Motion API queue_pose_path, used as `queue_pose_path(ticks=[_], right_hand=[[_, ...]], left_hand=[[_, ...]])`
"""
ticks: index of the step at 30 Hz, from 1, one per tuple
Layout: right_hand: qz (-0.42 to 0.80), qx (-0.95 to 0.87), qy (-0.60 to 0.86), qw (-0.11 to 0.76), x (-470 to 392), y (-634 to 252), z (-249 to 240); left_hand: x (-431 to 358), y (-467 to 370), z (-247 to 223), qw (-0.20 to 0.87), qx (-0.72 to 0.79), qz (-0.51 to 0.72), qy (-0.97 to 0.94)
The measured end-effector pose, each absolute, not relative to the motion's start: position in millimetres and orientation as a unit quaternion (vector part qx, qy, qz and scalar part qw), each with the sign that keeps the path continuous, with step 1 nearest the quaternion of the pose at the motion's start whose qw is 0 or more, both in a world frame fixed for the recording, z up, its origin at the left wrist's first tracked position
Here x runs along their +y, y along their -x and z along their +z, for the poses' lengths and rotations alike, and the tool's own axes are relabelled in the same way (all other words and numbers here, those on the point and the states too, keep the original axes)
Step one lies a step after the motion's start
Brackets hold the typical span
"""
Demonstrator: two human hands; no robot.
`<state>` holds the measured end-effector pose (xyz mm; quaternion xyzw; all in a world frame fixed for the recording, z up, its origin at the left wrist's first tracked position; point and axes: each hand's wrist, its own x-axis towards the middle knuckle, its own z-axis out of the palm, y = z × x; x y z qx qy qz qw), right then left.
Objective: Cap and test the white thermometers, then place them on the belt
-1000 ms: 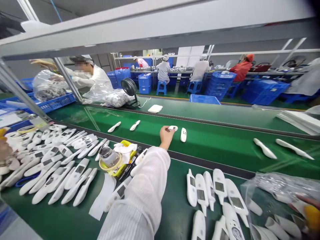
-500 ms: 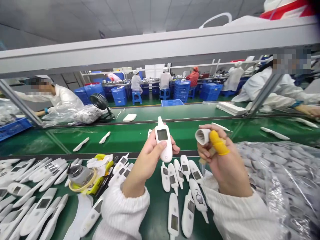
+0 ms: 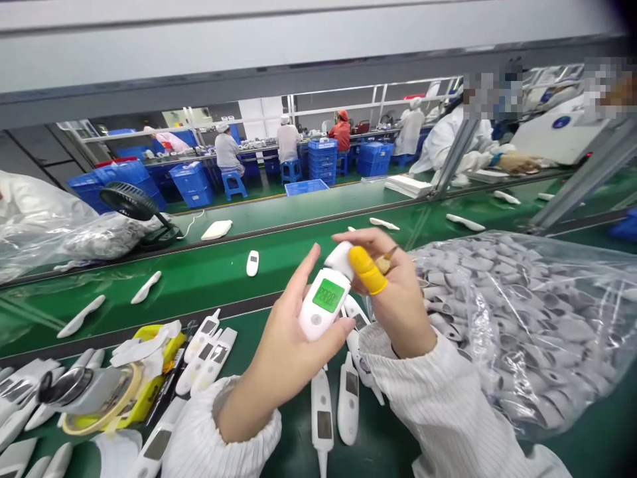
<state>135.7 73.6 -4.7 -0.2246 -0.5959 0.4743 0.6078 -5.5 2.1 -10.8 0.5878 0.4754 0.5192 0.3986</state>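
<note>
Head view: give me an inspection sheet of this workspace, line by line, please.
Surface: green bench; belt beyond it, carrying loose thermometers.
Job's things: lit thermometer; cap at its end, full seating unclear.
Clutter: jar and yellow tray at left; bag of caps at right.
Hands: left hand holds the lit thermometer; right hand, with a yellow finger cover, holds the cap.
Cables: white cord by the fan.
Surroundings: co-workers and blue crates in the background.

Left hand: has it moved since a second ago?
Yes: the left hand has drawn back, from beyond the green belt's dark near edge to largely this side of it.
</note>
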Motion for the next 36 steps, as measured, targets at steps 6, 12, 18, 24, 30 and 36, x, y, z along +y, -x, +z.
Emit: queue_pose_path(ticks=[6,12,18,24,30,36], right_hand=[[0.425,-0.606,0.231,0.632,69.7,-138.2,-2.6],[0.420,-0.609,0.226,0.634,68.9,-133.5,-5.0],[0.409,-0.623,0.214,0.632,71.7,-125.0,-12.5],[0.354,-0.626,0.256,0.646,71.6,-125.7,-12.4],[0.367,-0.632,0.252,0.635,72.9,-127.6,-11.8],[0.413,-0.650,0.252,0.586,79.4,-138.1,-10.3]], left_hand=[[1.8,4.8,-12.6,0.370,0.488,0.521,-0.595],[-1.0,4.7,-12.7,0.336,0.496,0.527,-0.603],[4.1,6.9,-9.0,0.278,0.536,0.494,-0.625],[9.2,2.9,-11.0,0.118,0.595,0.424,-0.672],[11.9,0.4,-14.0,0.123,0.593,0.408,-0.683],[13.5,0.6,-13.4,0.142,0.581,0.433,-0.674]])
